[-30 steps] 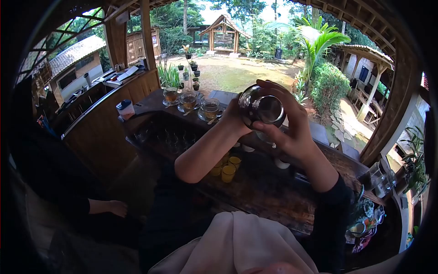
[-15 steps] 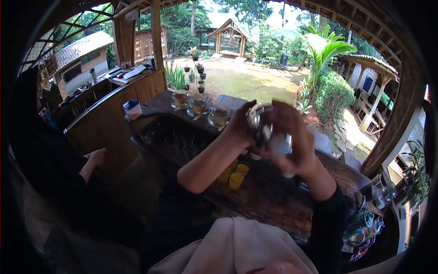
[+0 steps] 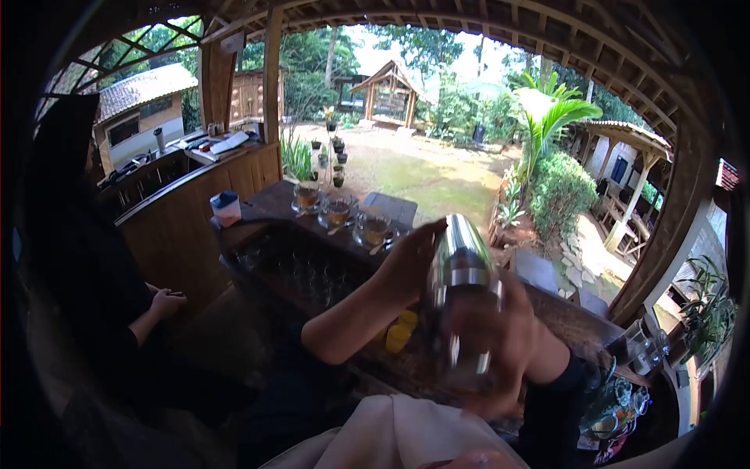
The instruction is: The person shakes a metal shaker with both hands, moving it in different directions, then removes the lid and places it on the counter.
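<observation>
Wooden counter [image 3: 566, 311], garden beyond; steel shaker [image 3: 462, 262] above its near edge, long axis near vertical, rounded cap up; left hand [image 3: 412, 258] grips upper half, right hand [image 3: 512, 344] clasps blurred base.

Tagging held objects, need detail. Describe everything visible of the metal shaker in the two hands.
The shaker is a shiny, silver-looking metal vessel with a rounded top and a bright band around its middle. Its lower part is motion-blurred and looks translucent, possibly glass, though that is unclear. It stands roughly upright, leaning slightly, raised above the dark wooden counter. The left hand presses against its upper side and the right hand wraps around its lower part. Nothing else touches it.
</observation>
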Motion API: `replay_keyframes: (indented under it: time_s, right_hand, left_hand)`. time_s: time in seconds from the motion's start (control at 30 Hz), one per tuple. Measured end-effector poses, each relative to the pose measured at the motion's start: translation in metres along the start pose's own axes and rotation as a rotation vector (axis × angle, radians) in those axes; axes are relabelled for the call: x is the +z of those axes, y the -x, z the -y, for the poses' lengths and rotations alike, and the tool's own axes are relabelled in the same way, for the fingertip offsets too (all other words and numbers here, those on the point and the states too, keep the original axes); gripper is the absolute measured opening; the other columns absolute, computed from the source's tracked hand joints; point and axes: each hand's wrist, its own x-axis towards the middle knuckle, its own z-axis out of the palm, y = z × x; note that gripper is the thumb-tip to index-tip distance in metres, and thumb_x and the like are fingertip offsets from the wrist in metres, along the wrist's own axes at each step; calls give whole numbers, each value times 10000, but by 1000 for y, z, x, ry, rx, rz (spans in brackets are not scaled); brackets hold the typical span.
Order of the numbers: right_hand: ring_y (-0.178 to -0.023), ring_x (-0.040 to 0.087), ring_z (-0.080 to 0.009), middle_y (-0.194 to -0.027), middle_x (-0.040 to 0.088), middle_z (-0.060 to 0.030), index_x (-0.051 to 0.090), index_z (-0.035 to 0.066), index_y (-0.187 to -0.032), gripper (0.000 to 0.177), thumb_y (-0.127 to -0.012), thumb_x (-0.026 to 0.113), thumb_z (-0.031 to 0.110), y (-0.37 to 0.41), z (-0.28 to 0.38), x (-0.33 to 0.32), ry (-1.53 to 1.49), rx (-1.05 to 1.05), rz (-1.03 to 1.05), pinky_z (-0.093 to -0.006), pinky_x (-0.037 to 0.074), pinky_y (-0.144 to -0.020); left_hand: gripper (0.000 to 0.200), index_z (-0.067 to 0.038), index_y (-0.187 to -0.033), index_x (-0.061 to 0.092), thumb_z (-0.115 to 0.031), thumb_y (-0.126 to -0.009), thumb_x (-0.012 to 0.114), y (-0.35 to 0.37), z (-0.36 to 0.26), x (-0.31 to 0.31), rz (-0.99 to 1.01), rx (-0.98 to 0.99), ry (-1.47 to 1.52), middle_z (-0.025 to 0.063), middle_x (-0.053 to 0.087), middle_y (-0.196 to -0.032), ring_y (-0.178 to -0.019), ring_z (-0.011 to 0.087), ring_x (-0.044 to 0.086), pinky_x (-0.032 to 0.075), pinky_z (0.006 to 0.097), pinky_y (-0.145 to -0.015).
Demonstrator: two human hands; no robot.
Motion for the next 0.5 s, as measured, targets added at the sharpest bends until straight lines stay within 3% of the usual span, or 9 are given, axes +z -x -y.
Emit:
replay_keyframes:
  time_s: [0.03, 0.07, 0.1, 0.23, 0.27, 0.3, 0.33, 0.43, 0.5]
  right_hand:
    - [-1030, 589, -204, -1023, 618, -29, 471, 368, -1165, 399, -798, 596, 276, 14, 1, 20, 198, -428, -150, -524, 388, -904]
    - [-1041, 590, -165, -1040, 615, 1, 457, 399, -1163, 410, -797, 600, 285, -1, 0, 9, 321, -737, -194, -525, 378, -926]
    - [-1041, 590, -165, -1040, 615, 1, 457, 399, -1163, 410, -797, 600, 285, -1, -2, 10, 308, -717, -196, -525, 378, -926]
    - [-986, 612, -300, -1021, 611, -66, 470, 344, -1156, 484, -750, 703, 221, 4, -41, 20, 180, -77, -152, -505, 435, -844]
    - [-957, 616, -321, -1026, 606, -113, 475, 335, -1168, 521, -731, 731, 217, 5, -52, 31, 73, 215, -175, -507, 446, -828]
    - [-957, 616, -321, -1026, 606, -113, 475, 335, -1168, 521, -731, 731, 217, 6, -50, 30, 78, 215, -178, -507, 446, -828]
    - [-960, 614, -319, -1032, 605, -124, 475, 339, -1176, 521, -735, 722, 216, 8, -47, 27, 59, 161, -205, -498, 450, -823]
    - [-1014, 595, -235, -1051, 611, -44, 471, 358, -1180, 444, -783, 630, 241, -1, -5, 6, 116, -213, -118, -471, 421, -873]
    - [-1031, 588, -202, -1048, 613, -8, 469, 369, -1170, 411, -797, 603, 259, 0, 1, 12, 202, -459, -140, -464, 404, -903]
  left_hand:
    - [388, -33, -1196, 468, -238, -888, 586, 0, -5, 7, 239, -108, 359, 141, 573, -1144, -1048, 243, 586, 487, 398, -903]
    - [372, -52, -1195, 476, -241, -892, 582, 1, -1, 11, 366, 136, 303, 132, 577, -1133, -1040, 234, 590, 495, 390, -891]
    - [357, -71, -1195, 484, -243, -897, 579, 6, 7, 13, 471, 372, 254, 124, 580, -1122, -1033, 225, 594, 503, 381, -879]
    - [382, -34, -1158, 482, -351, -955, 424, -37, -1, -42, 320, -241, 395, 146, 604, -1073, -944, 252, 625, 519, 412, -842]
    - [403, -18, -1148, 488, -362, -959, 397, -39, 11, -39, 143, -109, 359, 149, 608, -1064, -934, 261, 627, 519, 412, -843]
    - [429, -1, -1137, 495, -372, -963, 370, -43, 20, -35, -26, 29, 313, 151, 612, -1055, -924, 270, 629, 518, 411, -844]
    - [382, -6, -1159, 481, -321, -963, 388, -39, 20, -43, 318, -15, 512, 146, 607, -1073, -961, 265, 619, 512, 410, -854]
    - [346, -18, -1210, 443, -259, -966, 401, -8, 2, -15, 176, -77, 248, 143, 587, -1119, -1000, 252, 608, 503, 401, -873]
    - [362, -54, -1271, 410, -241, -963, 442, -3, 13, -2, 384, 318, 162, 138, 555, -1178, -998, 245, 610, 508, 389, -856]
